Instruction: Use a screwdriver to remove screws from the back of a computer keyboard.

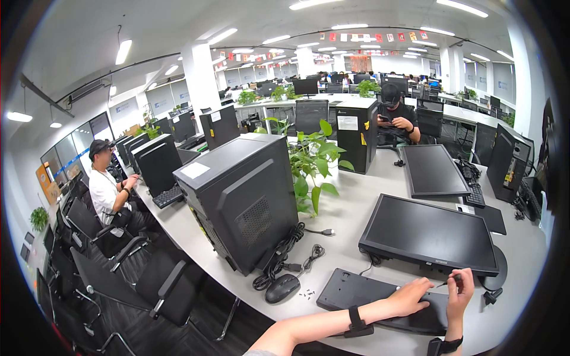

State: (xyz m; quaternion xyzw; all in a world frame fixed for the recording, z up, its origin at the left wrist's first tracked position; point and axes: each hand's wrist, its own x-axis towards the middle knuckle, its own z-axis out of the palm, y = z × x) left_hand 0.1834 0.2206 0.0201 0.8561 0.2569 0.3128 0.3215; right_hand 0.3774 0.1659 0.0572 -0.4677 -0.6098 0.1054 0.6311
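A black keyboard (350, 291) lies on the desk in front of me, its underside apparently facing up. My left hand (411, 296) rests across it, fingers stretched out and thumb apart. Just to the right, my right hand (459, 292) is raised with thumb and fingers pinched together. A small dark tip shows near its fingers, too small to name. Left of the keyboard, several tiny dark pieces like screws (307, 294) are scattered beside a black mouse (282, 288). A black monitor (428, 231) lies screen up just beyond my hands.
A black computer tower (243, 202) with coiled cables (287, 246) stands at left. Behind it grows a leafy plant (317, 160). Farther back lie a second monitor (435, 170) and another tower (355, 133). One person (396, 115) sits across the desk, another (108, 184) at left.
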